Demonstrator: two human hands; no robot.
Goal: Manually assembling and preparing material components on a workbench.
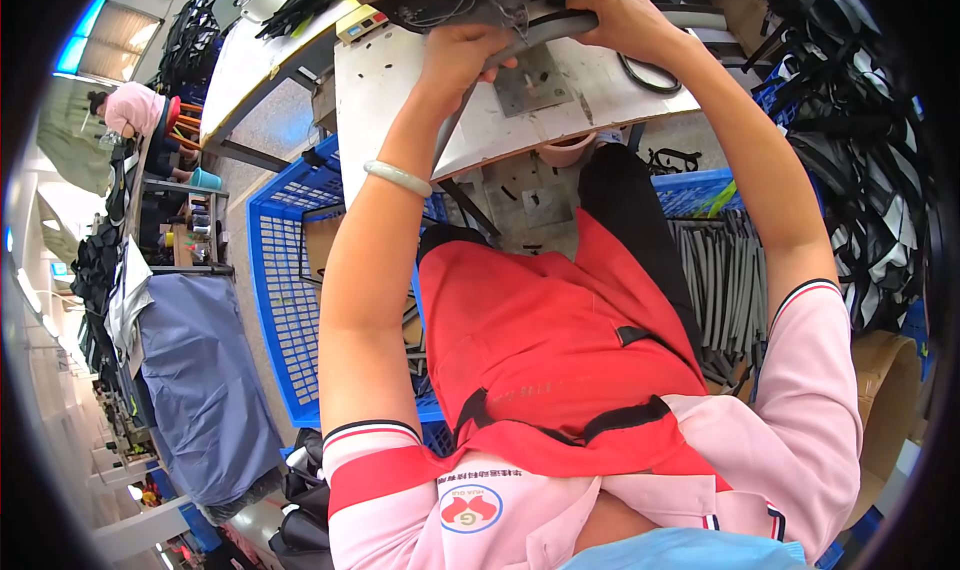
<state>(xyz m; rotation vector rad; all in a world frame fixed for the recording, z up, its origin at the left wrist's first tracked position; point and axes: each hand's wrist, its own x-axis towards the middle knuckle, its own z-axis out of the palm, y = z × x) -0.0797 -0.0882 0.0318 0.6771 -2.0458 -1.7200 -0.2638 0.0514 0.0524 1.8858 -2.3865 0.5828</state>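
Left of and below the left hand, a blue crate holds some dark grey pieces, partly hidden by the forearm. The left hand is curled around a grey strip, which hangs down past its wrist and bridges to the right hand, pinching it above the desk. Below the right hand, another blue crate holds many grey lengths, packed side by side.

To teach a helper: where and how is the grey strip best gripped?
Probably pinch the grey strip mid-span, between left grip and right grip, coming from the wearer's side: this slender span is exposed, while the machine stands close beyond.
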